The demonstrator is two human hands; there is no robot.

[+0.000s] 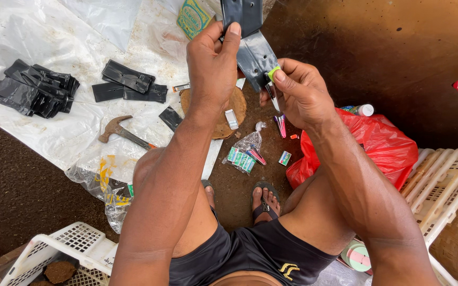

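A dark earthen floor [22, 175] carries a white plastic sheet [54, 116]. On the sheet lie black pouches [34, 87], a hammer [120, 131] and a wooden disc [223, 114]. A red bag [382, 145] and a white crate [70, 246] rest on the floor.

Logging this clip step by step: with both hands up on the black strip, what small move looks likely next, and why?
Probably the right hand presses its small green-handled tool into the black strip: the tool already sits at the strip's lower edge, and the left hand pinches the strip higher up, holding it steady.
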